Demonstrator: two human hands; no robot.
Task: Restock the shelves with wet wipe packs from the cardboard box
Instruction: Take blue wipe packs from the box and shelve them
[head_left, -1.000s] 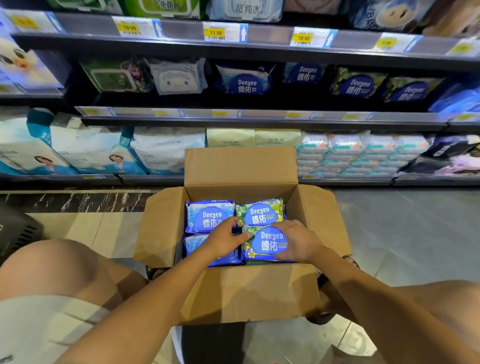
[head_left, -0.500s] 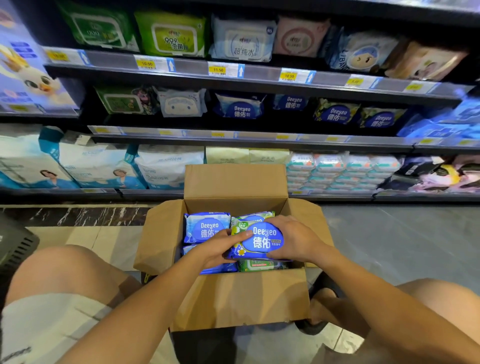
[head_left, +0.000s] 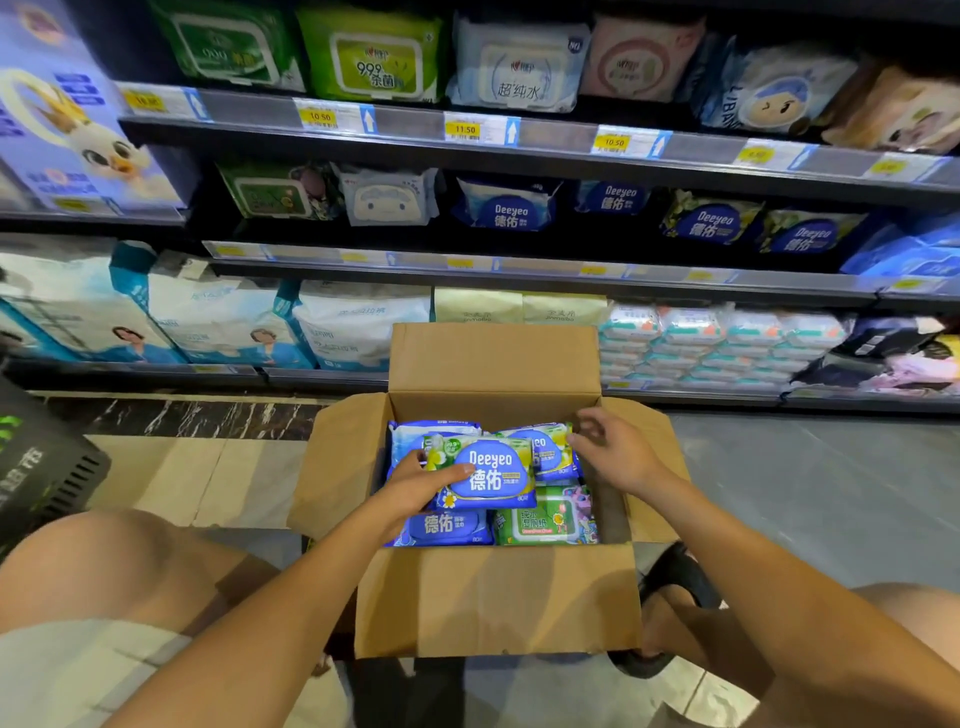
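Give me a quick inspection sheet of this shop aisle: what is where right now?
Surface: grey tiled floor.
Job's things: open cardboard box holding wipe packs; blue Deeyeo pack on top, green pack below.
Clutter: black crate at the left edge.
Hands: left hand grips the blue Deeyeo pack; right hand open, beside a second Deeyeo pack.
Cables: nothing seen.
Surroundings: shelves stocked with wipes, yellow price tags on their edges.

My left hand (head_left: 415, 483) grips a Deeyeo pack (head_left: 488, 475) just above the cardboard box (head_left: 493, 597); my right hand (head_left: 613, 452) hovers loose-fingered over the box's far right corner, beside a second pack (head_left: 550, 449).
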